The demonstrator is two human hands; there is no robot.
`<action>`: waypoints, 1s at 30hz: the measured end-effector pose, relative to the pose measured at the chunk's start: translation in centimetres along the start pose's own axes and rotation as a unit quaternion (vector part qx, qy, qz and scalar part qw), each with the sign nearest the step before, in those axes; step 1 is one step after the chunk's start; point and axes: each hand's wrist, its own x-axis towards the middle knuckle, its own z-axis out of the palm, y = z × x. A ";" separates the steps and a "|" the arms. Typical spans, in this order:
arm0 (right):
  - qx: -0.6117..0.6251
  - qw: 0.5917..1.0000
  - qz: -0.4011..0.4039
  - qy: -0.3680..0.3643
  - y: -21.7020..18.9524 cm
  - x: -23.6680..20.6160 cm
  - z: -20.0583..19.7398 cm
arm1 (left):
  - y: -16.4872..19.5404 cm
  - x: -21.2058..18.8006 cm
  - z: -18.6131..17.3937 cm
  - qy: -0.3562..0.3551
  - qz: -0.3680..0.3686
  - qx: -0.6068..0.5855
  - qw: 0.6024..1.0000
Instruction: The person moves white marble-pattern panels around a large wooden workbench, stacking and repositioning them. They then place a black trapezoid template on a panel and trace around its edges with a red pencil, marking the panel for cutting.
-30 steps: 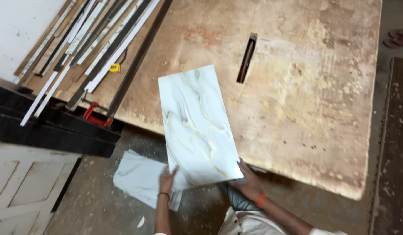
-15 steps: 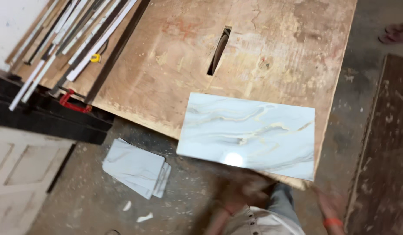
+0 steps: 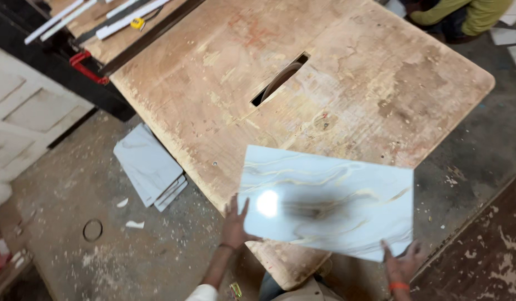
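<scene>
Both hands hold a glossy white marble-look sheet [image 3: 330, 203] at its near edge. The left hand [image 3: 234, 223] has its fingers spread against the left corner, and the right hand [image 3: 403, 262] grips the lower right corner. The sheet lies over the near edge of the worn wooden table [image 3: 347, 83] – partly past it. A saw slot [image 3: 280, 79] is cut in the tabletop beyond the sheet. A stack of similar sheets [image 3: 149, 166] lies on the dusty floor [image 3: 102, 251] to the left. Another person [image 3: 464, 17] sits at the far right.
</scene>
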 end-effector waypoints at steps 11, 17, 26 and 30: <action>0.020 1.000 -0.016 0.016 -7.5 24.2 -3.9 | 16.1 13.2 3.9 0.062 -0.031 -0.023 0.997; 0.090 0.996 -0.020 0.013 -12.0 30.6 -1.7 | 15.1 19.4 1.8 0.122 -0.016 -0.046 0.991; 0.100 0.991 -0.032 -0.078 -17.5 40.2 2.7 | 13.8 26.2 0.2 0.121 -0.058 -0.069 0.989; 0.091 0.992 -0.048 -0.067 -16.5 41.0 3.1 | 13.5 26.4 0.8 0.117 -0.064 -0.070 0.989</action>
